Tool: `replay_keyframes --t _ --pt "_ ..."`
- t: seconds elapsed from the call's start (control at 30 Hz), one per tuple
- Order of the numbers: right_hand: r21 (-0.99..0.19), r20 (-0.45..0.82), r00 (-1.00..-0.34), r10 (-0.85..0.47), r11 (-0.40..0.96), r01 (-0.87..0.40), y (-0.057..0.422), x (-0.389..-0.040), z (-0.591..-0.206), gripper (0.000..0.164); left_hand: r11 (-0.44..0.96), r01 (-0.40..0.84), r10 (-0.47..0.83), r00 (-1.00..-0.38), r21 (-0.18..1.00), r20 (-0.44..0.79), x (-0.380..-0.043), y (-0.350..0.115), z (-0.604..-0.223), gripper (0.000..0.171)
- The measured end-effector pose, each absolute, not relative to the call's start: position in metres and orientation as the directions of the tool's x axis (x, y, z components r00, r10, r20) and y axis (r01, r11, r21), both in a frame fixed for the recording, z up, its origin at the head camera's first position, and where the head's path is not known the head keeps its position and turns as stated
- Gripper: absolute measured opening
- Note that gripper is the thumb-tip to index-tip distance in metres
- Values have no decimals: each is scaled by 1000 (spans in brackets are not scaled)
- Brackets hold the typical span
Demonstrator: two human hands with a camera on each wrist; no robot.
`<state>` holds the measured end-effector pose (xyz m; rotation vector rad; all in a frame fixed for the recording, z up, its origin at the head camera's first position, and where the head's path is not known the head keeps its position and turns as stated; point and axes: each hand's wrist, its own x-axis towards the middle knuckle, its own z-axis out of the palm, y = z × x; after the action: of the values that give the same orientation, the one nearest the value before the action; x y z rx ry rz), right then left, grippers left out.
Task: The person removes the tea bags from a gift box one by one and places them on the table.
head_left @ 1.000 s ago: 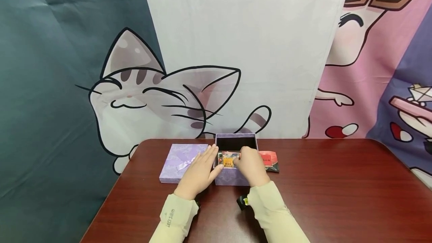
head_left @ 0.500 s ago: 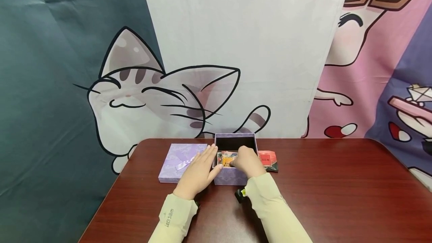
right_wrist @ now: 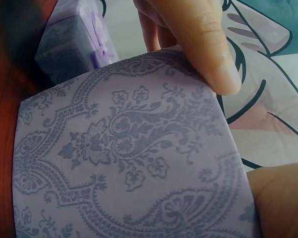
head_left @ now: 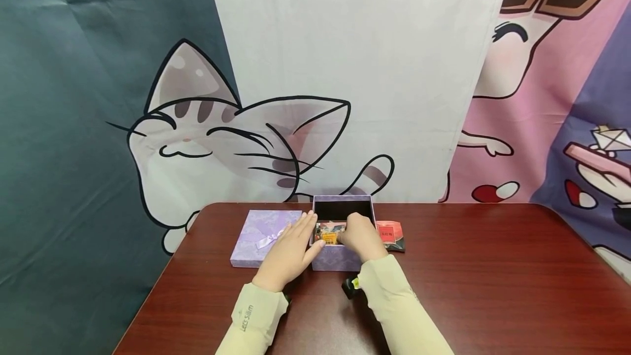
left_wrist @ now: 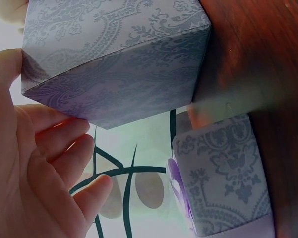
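A lidless purple patterned box (head_left: 337, 259) stands on the table with its dark inside showing. Along its left side lies my left hand (head_left: 291, 250), fingers straight, thumb at the near corner. The left wrist view shows that hand's fingers against the box wall (left_wrist: 114, 79). My right hand (head_left: 363, 238) reaches over the box's right side, fingers bent. It pinches the right edge of a colourful packet (head_left: 328, 238) with a yellow label, inside the box; its fingertips are partly hidden. In the right wrist view, the box (right_wrist: 124, 148) blocks the packet.
To the left lies the purple lid (head_left: 261, 229) with a ribbon bow, partly behind my left hand. A red and dark packet (head_left: 391, 235) rests on the brown table (head_left: 493, 278) right of the box. A cartoon-printed cloth (head_left: 384, 70) hangs behind the table.
The yellow-labelled packet has shifted slightly left and down inside the box. My right hand has moved slightly left, its wrist a little forward. The left hand stays against the box.
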<state>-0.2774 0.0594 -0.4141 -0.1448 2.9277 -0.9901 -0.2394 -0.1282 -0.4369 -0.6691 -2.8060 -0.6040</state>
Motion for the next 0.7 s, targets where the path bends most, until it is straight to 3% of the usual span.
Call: replay_keyframes --t 0.17,0.33,0.7 --pt "-624 25 -994 -110 774 -102 60 -277 -414 32 815 470 391 -878 339 276 -240 -129 -437 65" --pt "-637 67 -990 -124 758 -138 61 -277 -414 3 816 467 389 -880 340 273 -240 -129 -437 65" --pt "-679 179 -981 -79 712 -181 62 -275 -419 17 807 473 391 -877 354 280 -240 -128 -437 64"
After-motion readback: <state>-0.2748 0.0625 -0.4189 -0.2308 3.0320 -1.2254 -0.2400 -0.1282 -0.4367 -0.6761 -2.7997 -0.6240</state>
